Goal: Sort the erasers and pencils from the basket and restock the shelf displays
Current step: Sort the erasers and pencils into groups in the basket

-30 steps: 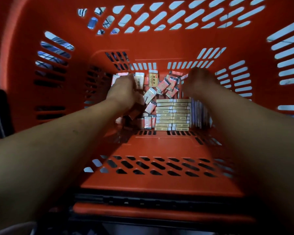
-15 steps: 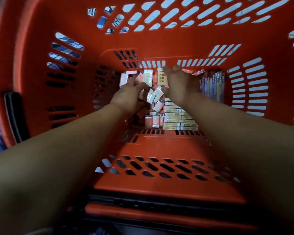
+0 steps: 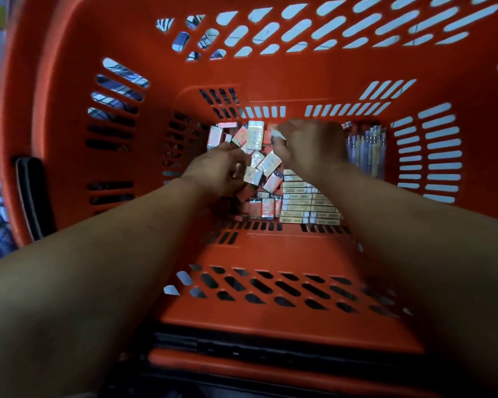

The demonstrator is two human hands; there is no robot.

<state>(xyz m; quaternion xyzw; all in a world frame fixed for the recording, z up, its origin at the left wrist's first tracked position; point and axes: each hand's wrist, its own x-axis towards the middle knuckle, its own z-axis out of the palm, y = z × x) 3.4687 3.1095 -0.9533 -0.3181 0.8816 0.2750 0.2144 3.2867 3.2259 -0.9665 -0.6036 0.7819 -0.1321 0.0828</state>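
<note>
Now the right hand [image 3: 308, 147] has crossed from the bundle of blue-and-purple pencils [image 3: 365, 147], right of the pile, to the loose pile of red-and-white wrapped erasers [image 3: 255, 136] in the slotted orange plastic basket [image 3: 270, 67], pinching a white-wrapped eraser [image 3: 279, 136]; the left hand [image 3: 216, 170] curls into the pile's left edge, its grasp hidden; sorting looks barely begun.

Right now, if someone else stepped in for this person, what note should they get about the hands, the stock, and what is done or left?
Left hand: curled round a few loose erasers from the pile at the bottom of the basket.
Right hand: fingers curled down into the same pile; grip unclear.
Pencils stand against the right wall; flat boxes lie stacked beside the pile.
Done: nothing shown; all stock in view lies in the basket.
Left: finish sorting, then restock the shelves, which are out of view.
</note>
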